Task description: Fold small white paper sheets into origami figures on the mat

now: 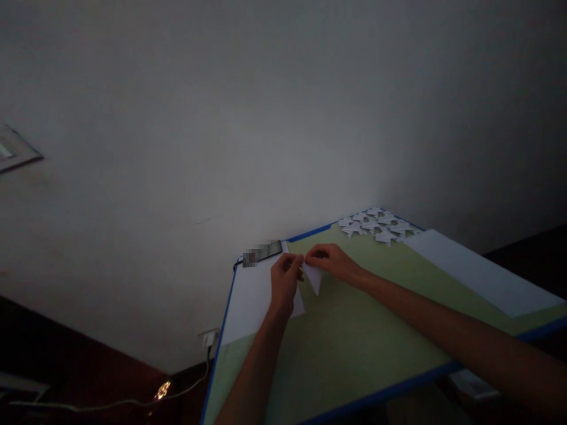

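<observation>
I see my left hand (283, 282) and right hand (333, 262) both pinching a smooth, white, pointed paper fold (314, 278); crisp folded paper shapes (375, 225) lie at two o'clock.

Two bare forearms at work over the green, blue-edged table (354, 348). The left hand (283, 283) and right hand (334, 262) are uncovered, with slender fingers and bare wrists. Both arms show skin only, from the table's far corner back past its near edge, dimly lit.
</observation>
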The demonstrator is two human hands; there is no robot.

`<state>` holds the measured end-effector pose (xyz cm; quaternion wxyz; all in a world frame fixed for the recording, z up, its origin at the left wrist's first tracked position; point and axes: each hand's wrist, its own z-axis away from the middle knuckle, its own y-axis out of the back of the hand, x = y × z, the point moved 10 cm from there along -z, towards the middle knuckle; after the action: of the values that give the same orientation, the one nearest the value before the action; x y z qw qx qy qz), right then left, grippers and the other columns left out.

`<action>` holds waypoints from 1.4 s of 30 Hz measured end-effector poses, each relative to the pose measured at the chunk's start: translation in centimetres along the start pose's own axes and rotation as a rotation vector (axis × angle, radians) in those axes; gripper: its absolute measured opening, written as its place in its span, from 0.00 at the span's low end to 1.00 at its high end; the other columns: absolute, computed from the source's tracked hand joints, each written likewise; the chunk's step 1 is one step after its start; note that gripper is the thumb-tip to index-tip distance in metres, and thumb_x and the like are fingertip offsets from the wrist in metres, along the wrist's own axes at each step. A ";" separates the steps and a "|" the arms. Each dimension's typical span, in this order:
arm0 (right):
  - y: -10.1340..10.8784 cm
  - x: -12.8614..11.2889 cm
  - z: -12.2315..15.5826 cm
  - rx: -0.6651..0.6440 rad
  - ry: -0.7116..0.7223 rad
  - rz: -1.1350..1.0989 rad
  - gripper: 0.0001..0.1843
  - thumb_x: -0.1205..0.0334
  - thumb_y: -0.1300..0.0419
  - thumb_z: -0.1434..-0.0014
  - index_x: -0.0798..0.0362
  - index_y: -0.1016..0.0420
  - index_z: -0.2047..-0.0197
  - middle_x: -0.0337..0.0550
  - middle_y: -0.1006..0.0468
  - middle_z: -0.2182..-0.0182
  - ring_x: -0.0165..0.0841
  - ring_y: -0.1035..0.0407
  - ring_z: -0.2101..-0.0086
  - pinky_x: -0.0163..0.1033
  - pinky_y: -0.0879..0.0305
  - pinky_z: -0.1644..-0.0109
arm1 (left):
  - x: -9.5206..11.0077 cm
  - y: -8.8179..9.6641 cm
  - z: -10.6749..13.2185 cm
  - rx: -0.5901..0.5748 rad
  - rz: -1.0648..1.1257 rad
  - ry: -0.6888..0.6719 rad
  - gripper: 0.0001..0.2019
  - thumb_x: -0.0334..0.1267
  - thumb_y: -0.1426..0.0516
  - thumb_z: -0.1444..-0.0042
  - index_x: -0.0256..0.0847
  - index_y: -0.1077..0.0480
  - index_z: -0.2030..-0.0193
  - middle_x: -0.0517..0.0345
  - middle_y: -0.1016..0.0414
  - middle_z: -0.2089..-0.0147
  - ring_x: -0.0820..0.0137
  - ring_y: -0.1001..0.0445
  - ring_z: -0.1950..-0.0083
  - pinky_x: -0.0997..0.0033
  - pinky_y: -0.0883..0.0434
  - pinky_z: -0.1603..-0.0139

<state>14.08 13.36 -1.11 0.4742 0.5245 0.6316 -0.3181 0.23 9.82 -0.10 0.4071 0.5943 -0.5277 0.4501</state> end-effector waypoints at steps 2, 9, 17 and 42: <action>-0.1 -0.2 0.0 -0.011 0.011 0.031 0.13 0.53 0.36 0.46 0.56 0.20 0.68 0.43 0.20 0.71 0.33 0.30 0.70 0.38 0.37 0.63 | -0.1 -0.1 0.0 -0.005 -0.030 -0.007 0.18 0.52 0.35 0.51 0.37 0.29 0.70 0.62 0.32 0.76 0.75 0.34 0.76 0.76 0.34 0.76; -0.5 -0.9 0.1 -0.036 0.054 0.092 0.14 0.52 0.37 0.43 0.56 0.20 0.68 0.43 0.20 0.71 0.33 0.30 0.70 0.38 0.37 0.64 | 0.3 0.0 -0.2 0.010 -0.166 -0.096 0.21 0.57 0.38 0.48 0.37 0.29 0.69 0.60 0.31 0.75 0.73 0.33 0.76 0.74 0.34 0.77; -0.3 -0.8 0.1 -0.004 0.058 0.079 0.19 0.46 0.34 0.46 0.56 0.21 0.68 0.45 0.20 0.71 0.34 0.29 0.69 0.39 0.36 0.63 | 1.0 0.6 -0.1 0.061 -0.277 -0.176 0.16 0.50 0.41 0.42 0.37 0.28 0.68 0.55 0.26 0.70 0.70 0.29 0.69 0.72 0.33 0.69; 0.3 -0.5 -0.2 0.011 0.053 0.023 0.15 0.51 0.36 0.45 0.55 0.22 0.68 0.40 0.24 0.75 0.31 0.33 0.73 0.38 0.37 0.66 | -0.4 1.1 -0.3 0.108 -0.132 -0.087 0.16 0.51 0.39 0.43 0.39 0.29 0.61 0.55 0.26 0.65 0.68 0.28 0.65 0.71 0.32 0.65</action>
<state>14.27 13.40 -0.51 0.4579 0.5428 0.6360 -0.3021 -0.86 10.08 -0.39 0.3799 0.6678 -0.4797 0.4238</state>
